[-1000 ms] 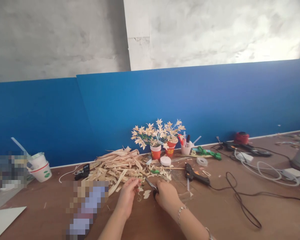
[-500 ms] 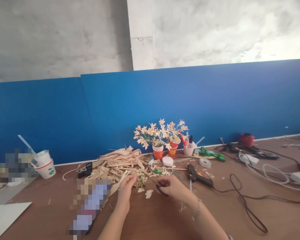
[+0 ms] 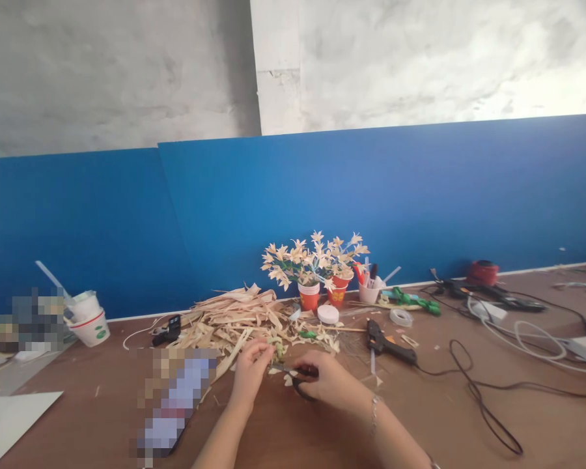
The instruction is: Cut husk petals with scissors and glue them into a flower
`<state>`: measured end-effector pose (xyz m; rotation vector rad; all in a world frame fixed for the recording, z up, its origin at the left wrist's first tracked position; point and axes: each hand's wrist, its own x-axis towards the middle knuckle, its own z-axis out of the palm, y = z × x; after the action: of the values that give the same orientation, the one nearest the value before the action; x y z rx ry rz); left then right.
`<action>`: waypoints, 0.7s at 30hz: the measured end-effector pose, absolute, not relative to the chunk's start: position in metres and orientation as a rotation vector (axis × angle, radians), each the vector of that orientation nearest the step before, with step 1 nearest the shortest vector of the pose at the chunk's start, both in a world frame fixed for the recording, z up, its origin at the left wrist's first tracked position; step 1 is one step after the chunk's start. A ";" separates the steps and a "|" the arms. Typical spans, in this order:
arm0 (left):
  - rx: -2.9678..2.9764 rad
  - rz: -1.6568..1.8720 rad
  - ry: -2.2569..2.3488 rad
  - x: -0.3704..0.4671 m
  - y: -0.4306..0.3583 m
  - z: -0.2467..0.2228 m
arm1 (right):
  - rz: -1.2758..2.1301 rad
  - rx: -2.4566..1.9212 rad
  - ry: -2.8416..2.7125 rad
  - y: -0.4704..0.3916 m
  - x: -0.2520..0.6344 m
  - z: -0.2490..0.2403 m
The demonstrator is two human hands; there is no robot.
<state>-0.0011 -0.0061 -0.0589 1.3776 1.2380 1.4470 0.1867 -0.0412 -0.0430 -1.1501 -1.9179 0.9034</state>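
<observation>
My right hand (image 3: 313, 376) is closed round the dark handles of a pair of scissors (image 3: 300, 388), whose blades point left. Just left of them, my left hand (image 3: 254, 365) has thumb and fingertips pinched together at a small pale-green piece (image 3: 277, 350), too small to make out well. Small pale petal-like pieces (image 3: 288, 379) lie on the table beneath the scissors. Behind my left hand spreads a heap of dry, straw-coloured husk strips (image 3: 239, 316).
Husk flowers (image 3: 297, 257) stand in red cups (image 3: 308, 299) at the back. A black glue gun (image 3: 393, 347) and its cord lie to the right, near a tape roll (image 3: 401, 318). A blurred-out phone-like object (image 3: 178, 407) lies left; paper cups (image 3: 90, 327) stand farther left.
My right hand has moved left with the scissors, bringing their blades close to my left fingertips. My left hand has shifted slightly right.
</observation>
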 end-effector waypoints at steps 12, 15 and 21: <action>1.523 1.606 1.306 -0.006 -0.006 -0.057 | 0.657 -1.247 -2.110 -0.043 0.181 -0.042; 1.487 1.671 1.321 -0.005 -0.009 -0.052 | 0.530 -1.441 -2.009 -0.039 0.189 -0.041; 1.345 1.428 1.143 0.005 -0.023 -0.041 | 0.367 -1.849 -1.930 -0.029 0.198 -0.050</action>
<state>0.0052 -0.0227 -0.0410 1.3450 1.1432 1.4277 0.1982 -0.0294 -0.0496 -1.8492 -1.9304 0.3668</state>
